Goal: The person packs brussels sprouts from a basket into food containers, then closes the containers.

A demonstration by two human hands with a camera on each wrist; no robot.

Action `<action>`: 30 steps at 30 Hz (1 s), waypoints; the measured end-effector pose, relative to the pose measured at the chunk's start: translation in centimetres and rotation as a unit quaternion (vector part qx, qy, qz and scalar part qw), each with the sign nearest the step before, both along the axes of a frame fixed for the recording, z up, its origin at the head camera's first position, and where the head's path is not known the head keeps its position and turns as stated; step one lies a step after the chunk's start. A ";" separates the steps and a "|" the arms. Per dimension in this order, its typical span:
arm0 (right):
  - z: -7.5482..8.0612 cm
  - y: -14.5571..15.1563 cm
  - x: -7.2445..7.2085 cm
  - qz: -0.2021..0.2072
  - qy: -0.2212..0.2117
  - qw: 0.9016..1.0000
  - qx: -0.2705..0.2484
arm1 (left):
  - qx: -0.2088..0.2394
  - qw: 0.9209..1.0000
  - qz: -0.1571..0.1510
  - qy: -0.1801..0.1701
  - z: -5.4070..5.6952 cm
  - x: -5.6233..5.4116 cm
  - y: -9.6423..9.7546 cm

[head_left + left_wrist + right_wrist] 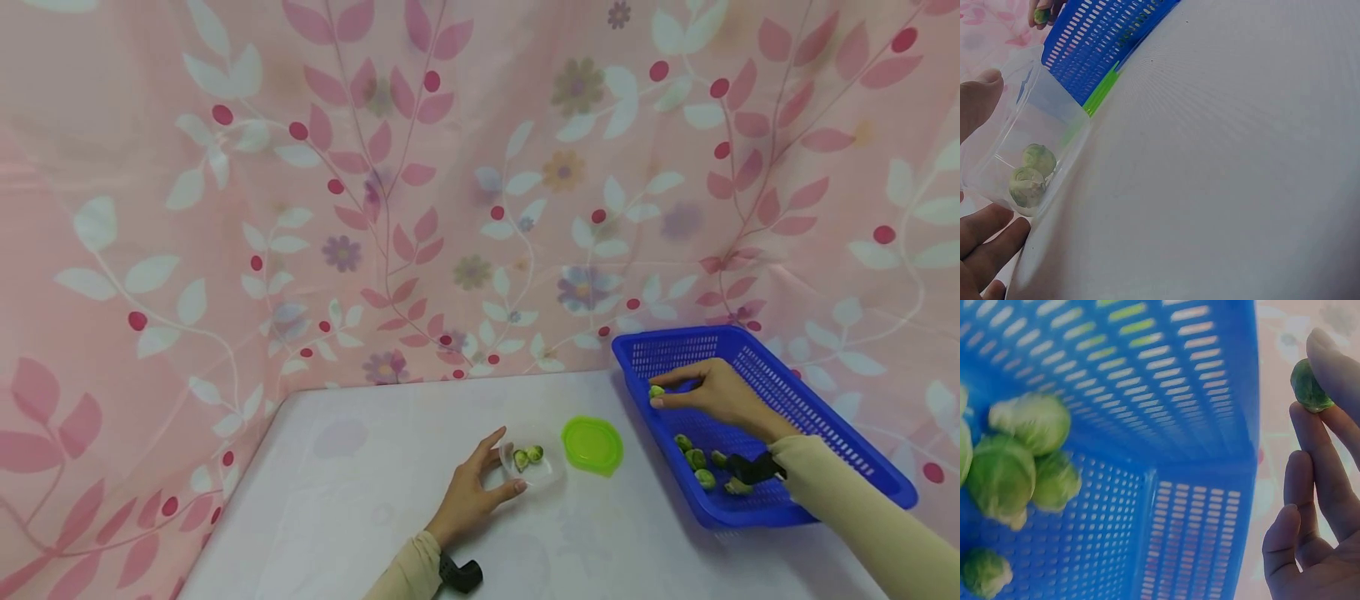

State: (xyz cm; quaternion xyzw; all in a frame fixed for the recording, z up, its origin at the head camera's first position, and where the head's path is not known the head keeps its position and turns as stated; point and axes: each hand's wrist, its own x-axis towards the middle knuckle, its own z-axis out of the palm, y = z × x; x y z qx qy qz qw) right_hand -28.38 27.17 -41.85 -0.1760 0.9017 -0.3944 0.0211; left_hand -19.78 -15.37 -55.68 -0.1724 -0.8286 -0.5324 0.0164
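Note:
My right hand [722, 402] pinches a small Brussels sprout [657, 391] between thumb and fingertips, over the left wall of a blue basket [825, 417]. In the right wrist view the pinched sprout [1309, 386] is held level with the basket's upper part, just outside its wall. My left hand [474, 490] holds a clear plastic container [546, 475] on the table, thumb on the near side and fingers on the far side. Two Brussels sprouts [1034, 176] lie together inside it. Several more sprouts [1004, 478] lie on the basket floor.
A bright green lid [592, 445] lies flat between the container and the basket. The white table [330, 492] ends at the back against a pink floral curtain [465, 208]. The basket's tall slotted walls stand along the table's right side.

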 end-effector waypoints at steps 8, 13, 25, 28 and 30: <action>0.6 -1.9 0.8 0.019 0.000 0.999 -0.041 | -0.005 1.000 0.004 0.001 0.2 0.1 0.0; 0.6 -3.4 1.0 0.026 -0.002 0.998 -0.054 | 0.001 1.000 0.002 0.004 0.1 0.2 0.0; 1.5 -6.2 2.1 0.050 -0.004 0.997 -0.067 | 0.004 1.000 -0.001 0.004 0.2 0.2 0.0; 2.0 -6.8 2.5 0.058 -0.007 0.996 -0.073 | 0.002 1.000 -0.001 0.003 0.2 0.1 0.0; 2.2 -7.2 2.6 0.063 -0.004 0.995 -0.075 | 0.003 1.000 -0.001 0.003 0.2 0.1 0.0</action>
